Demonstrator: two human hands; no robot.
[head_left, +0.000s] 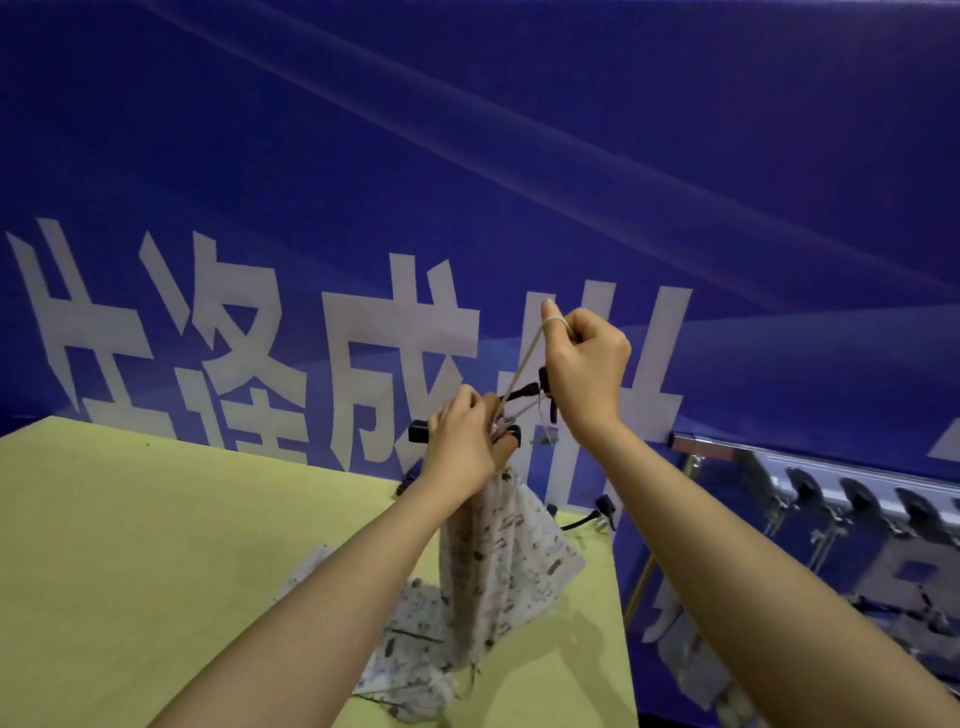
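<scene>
Head view: two bare forearms come in from 6 o'clock, and the hands meet just right of centre.

Left hand (460, 441): fingers curled tight round the gathered top of a thin white fabric piece with small dark printed marks (498, 551). The fabric hangs straight down from that fist, and its lower end is piled on the table at 6 o'clock.

Right hand (589, 364): at 1 o'clock from the left hand, near it but apart. Its fingers are curled in, with a beige elastic band (524, 364) hooked over the raised index finger. The band runs taut down to 7 o'clock into the left fist, and two strands are visible.

Black plastic clip-like pieces (421, 432) stick out around both hands, one at 9 o'clock of the left hand and one just beside the right wrist. Can't tell what they attach to.

Surface: a pale yellow-green flat tabletop (156, 519) fills the frame from 6 to 9 o'clock, and its right edge drops away at 5 o'clock. A black cable with plug (597, 512) lies at the table's far right corner, just behind the fabric.

Room: a deep blue banner wall (467, 156) with large white block characters (395, 353) covers the whole upper frame, directly behind the table. At 3 to 4 o'clock there is a shiny metal rail (831, 467) carrying a row of dark hooks, with a reflective panel below. Detail there is blurred.
</scene>
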